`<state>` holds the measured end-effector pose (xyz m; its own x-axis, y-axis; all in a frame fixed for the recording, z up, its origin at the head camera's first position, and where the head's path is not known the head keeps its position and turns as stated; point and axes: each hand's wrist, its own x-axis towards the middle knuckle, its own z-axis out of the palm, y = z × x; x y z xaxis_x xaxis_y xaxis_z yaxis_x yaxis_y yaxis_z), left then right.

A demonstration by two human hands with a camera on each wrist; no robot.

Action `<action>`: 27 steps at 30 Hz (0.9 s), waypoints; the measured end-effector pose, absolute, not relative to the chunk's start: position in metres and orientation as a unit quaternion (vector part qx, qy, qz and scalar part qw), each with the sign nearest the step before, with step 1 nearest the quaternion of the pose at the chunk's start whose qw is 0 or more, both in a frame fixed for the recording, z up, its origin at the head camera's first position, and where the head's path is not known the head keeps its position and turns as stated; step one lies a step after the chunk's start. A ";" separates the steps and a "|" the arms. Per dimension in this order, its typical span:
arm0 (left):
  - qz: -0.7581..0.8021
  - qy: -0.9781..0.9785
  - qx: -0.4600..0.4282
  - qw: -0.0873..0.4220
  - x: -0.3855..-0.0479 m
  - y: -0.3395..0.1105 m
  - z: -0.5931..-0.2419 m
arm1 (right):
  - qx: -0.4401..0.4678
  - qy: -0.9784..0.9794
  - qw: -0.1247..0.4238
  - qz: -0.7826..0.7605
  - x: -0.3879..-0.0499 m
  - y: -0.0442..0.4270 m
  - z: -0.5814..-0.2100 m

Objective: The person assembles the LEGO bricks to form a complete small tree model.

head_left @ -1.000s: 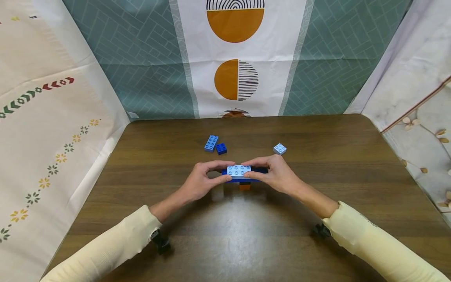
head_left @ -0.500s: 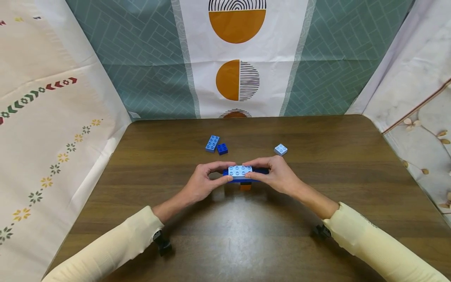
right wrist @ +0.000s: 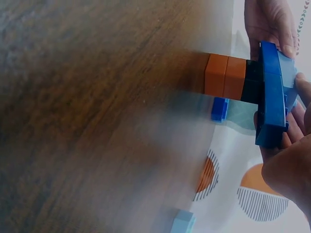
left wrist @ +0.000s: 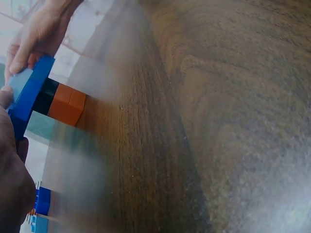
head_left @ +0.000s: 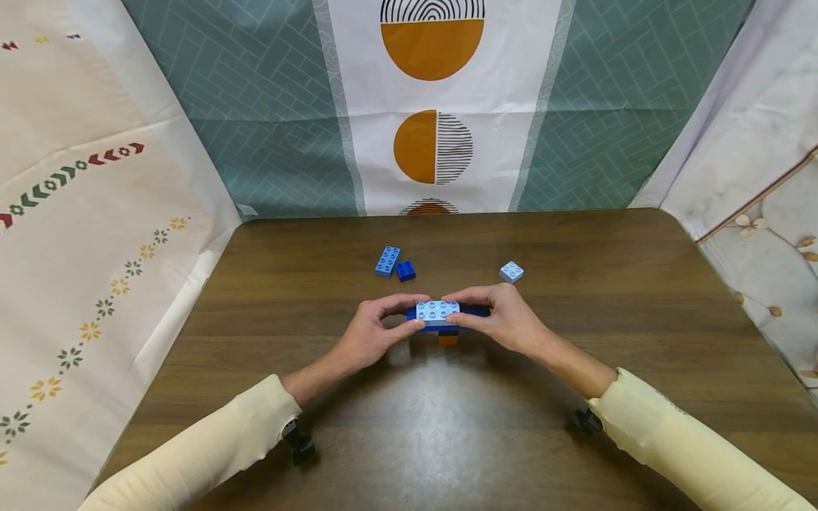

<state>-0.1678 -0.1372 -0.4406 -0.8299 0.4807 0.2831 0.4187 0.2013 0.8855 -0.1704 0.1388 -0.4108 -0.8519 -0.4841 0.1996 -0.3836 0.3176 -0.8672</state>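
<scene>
A light blue eight-stud toy brick (head_left: 437, 312) lies on top of a wide dark blue layer (right wrist: 273, 92) of bricks. Below that layer, a blackish brick (right wrist: 251, 80) and stacked orange bricks (right wrist: 224, 76) form a narrow column standing on the table. My left hand (head_left: 371, 333) pinches the left end of the light blue brick between thumb and fingers. On the other end, my right hand (head_left: 511, 321) pinches it the same way. The fingers hide parts of the dark blue layer. Whether the light blue brick is fully pressed down I cannot tell.
Behind the hands lie a medium blue long brick (head_left: 388, 261) and a small dark blue brick (head_left: 405, 271), close together. A small pale blue brick (head_left: 511, 272) lies farther right. The brown wooden table (head_left: 307, 270) ends at hanging patterned cloths (head_left: 287, 142).
The head view shifts slightly, so everything appears a little lower and to the right. Both hands keep their hold on the light blue brick, and no brick has visibly moved on the table.
</scene>
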 end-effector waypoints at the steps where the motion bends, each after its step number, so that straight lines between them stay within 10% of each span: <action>1: 0.561 0.775 0.290 0.027 -0.168 -0.137 -0.441 | -0.268 0.810 0.047 -0.520 -0.170 0.139 -0.411; 27: 0.564 0.775 0.283 0.026 -0.167 -0.136 -0.444 | -0.269 0.810 0.046 -0.519 -0.170 0.140 -0.414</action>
